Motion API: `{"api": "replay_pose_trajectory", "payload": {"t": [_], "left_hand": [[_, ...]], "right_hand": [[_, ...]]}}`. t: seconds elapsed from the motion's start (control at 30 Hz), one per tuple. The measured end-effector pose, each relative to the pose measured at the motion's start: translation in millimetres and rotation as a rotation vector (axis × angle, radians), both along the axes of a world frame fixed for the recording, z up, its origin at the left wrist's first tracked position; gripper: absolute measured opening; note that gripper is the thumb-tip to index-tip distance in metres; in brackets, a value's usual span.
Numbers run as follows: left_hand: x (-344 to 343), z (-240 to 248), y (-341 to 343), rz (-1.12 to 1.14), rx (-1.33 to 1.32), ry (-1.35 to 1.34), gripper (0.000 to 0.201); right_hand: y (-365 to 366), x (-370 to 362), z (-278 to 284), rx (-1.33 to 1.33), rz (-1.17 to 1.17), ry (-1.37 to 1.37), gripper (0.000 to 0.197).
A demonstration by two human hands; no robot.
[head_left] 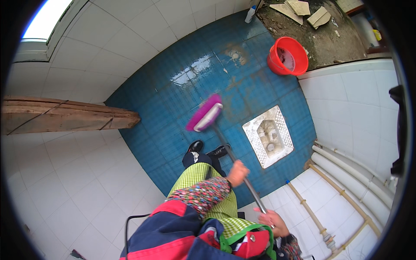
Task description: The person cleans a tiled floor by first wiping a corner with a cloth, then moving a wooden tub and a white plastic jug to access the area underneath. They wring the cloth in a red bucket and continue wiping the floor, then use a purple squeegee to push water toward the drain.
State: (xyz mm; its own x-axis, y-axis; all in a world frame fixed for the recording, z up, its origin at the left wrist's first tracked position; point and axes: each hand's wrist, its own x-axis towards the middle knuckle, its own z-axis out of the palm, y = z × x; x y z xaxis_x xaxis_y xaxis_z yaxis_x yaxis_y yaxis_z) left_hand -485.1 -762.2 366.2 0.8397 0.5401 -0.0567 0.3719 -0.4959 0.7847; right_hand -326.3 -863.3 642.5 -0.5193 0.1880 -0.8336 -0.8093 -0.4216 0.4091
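Both of my hands grip the metal pole of a long-handled broom (224, 141). My left hand (238, 173) is wrapped round the pole partway down. Higher up, close to its top end, my right hand (274, 222) is closed on it too. The broom's purple and pale head (207, 114) is smeared by motion, over the blue tiled floor (167, 115) just beyond my black shoes. Wet, shiny patches and brown dirt mark the floor ahead of it.
A white squat toilet (279, 146) is set in the floor at the right. Farther off, a red bucket (273, 65) holds murky liquid beside a doorway. A wooden beam (73, 115) juts in from the left; pipes (353, 173) line the right wall. A white bottle (250, 15) stands far back.
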Motion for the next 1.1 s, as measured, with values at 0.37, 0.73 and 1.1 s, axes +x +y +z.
{"api": "replay_pose_trajectory", "payload": {"t": [0.37, 0.73, 1.1], "left_hand": [[134.1, 98.2, -55.5, -0.199, -0.293, -0.373, 0.010], [-82.4, 39.9, 45.7, -0.016, -0.101, -0.020, 0.020], [37.6, 18.6, -2.4, 0.001, -0.274, 0.002, 0.018]], "right_hand": [[-24.5, 23.8, 140.8, -0.022, 0.734, -0.462, 0.042], [65.8, -15.1, 11.1, 0.301, 0.774, -0.051, 0.035], [51.1, 58.2, 32.3, 0.014, 0.616, -0.163, 0.037]]}}
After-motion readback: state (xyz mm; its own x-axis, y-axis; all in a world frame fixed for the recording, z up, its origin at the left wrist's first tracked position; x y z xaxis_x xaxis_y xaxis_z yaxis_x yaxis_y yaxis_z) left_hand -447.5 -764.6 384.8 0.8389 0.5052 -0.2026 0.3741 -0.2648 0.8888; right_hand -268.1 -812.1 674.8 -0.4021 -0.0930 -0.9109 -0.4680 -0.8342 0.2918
